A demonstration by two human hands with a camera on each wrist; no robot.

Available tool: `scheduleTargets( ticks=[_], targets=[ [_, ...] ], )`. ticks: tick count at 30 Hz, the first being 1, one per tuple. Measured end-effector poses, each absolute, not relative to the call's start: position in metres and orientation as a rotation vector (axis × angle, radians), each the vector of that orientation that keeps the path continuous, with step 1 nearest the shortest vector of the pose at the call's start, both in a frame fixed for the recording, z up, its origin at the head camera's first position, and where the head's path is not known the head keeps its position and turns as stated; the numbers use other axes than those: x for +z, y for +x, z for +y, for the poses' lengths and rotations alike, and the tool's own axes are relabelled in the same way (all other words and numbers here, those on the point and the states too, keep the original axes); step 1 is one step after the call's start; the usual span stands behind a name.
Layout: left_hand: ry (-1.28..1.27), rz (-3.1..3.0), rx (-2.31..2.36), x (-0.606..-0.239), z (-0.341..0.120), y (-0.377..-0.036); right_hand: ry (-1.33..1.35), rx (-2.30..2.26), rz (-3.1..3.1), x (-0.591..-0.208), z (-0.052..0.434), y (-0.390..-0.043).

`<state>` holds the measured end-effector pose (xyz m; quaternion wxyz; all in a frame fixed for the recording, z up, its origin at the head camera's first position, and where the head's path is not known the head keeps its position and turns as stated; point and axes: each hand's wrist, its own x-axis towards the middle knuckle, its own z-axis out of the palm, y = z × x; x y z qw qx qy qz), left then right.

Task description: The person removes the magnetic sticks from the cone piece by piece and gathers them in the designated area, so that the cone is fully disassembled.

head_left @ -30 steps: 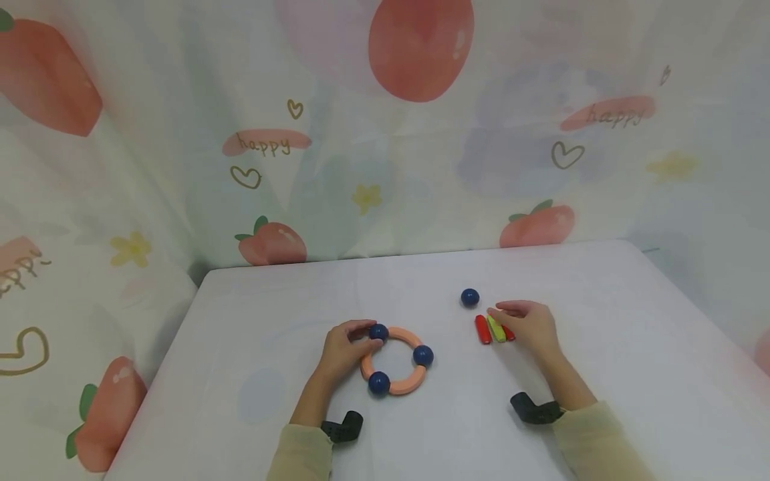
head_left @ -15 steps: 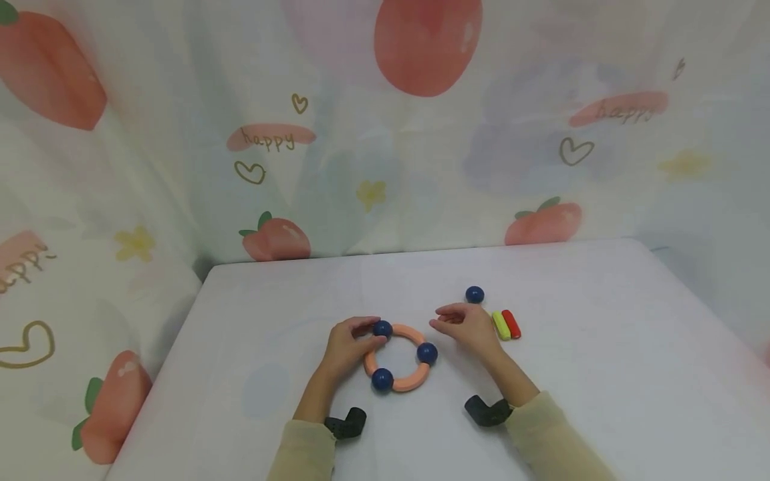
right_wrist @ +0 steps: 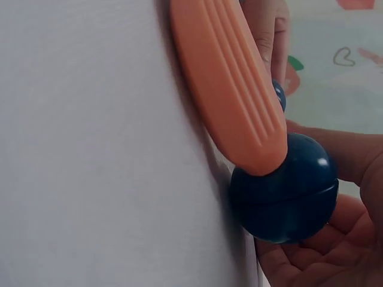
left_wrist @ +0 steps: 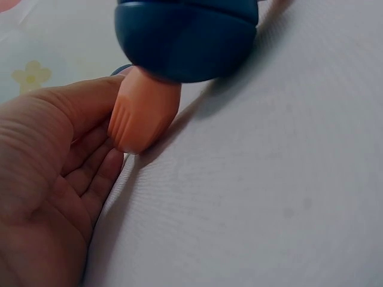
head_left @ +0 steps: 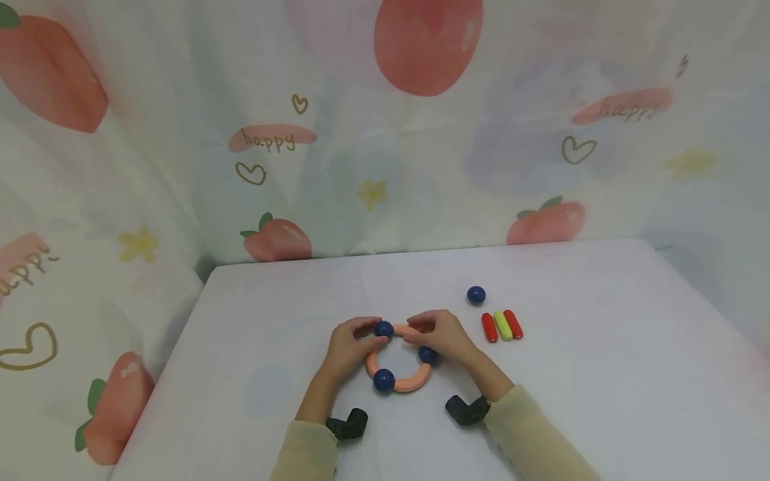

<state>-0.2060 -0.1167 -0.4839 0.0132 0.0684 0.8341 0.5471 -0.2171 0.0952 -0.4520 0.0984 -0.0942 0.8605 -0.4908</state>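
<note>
- A toy ring of orange arcs and dark-blue balls lies on the white surface between a person's two hands.
- The left hand has a narrow grip, thumb and fingers pinching the ring's upper-left ball.
- Opposite, the right hand pinches the upper arc, its grip just beside that ball.
- The ring's right-hand ball sits beneath the right hand, partly covered from above; the lower-left ball is clear of both grips.
- Only the head view takes in the loose blue ball and, nearer the person, a yellow-green stick between a left red stick and a right red stick.
- The wrist views alone reveal grooves along the arcs and a seam round the balls; the right one shows the right-hand ball abutting an arc's end.
</note>
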Motion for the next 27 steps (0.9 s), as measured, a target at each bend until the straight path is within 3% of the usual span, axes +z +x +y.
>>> scheduleTargets(
  ticks=[18, 27],
  targets=[
    [0.353, 2.64, 1.69, -0.481, -0.117, -0.204, -0.276, -1.284, 2.577, -0.452, 0.086, -0.23],
    [0.298, 2.621, 1.683, -0.481, -0.118, -0.204, -0.286, -1.304, 2.57, -0.453, 0.088, -0.231]
  ],
)
